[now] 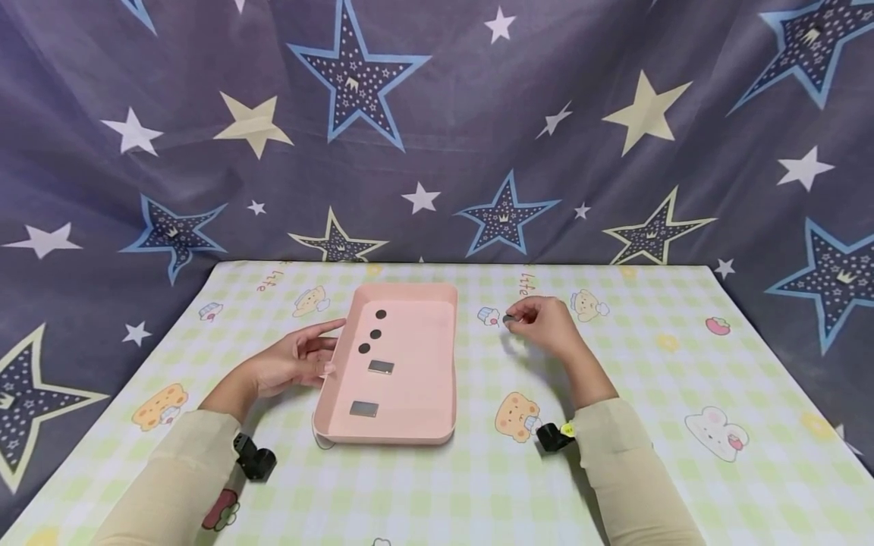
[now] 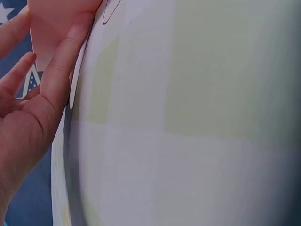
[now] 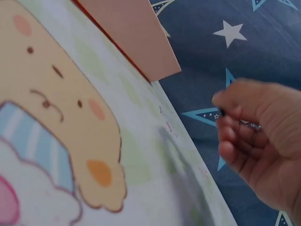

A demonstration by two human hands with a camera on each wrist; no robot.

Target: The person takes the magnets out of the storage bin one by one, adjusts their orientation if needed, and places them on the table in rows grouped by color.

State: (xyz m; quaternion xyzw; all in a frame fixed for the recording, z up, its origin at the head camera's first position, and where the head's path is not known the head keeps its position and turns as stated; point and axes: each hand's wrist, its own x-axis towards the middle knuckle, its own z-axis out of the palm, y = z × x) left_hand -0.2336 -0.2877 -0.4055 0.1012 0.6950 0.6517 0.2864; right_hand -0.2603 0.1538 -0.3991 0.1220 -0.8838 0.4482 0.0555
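A pink rectangular tray [image 1: 416, 394] lies on the table. Along its left half are three small black discs [image 1: 375, 334] and two grey rectangular pieces [image 1: 381, 367] with a shiny face. My left hand [image 1: 293, 364] rests against the outside of the tray's left wall, thumb and fingers extended; the left wrist view also shows the fingers [image 2: 61, 61] touching that wall. To the right of the tray, my right hand [image 1: 546, 326] pinches a small black disc [image 1: 508, 319] between thumb and fingertips, above the tablecloth. In the right wrist view, the fingers mostly hide this disc.
A checked green and white tablecloth [image 1: 683, 379] with cartoon prints covers the table. Behind it hangs a dark curtain [image 1: 437, 136] patterned with stars. Black camera mounts [image 1: 256, 459] are on both wrists, close over the cloth.
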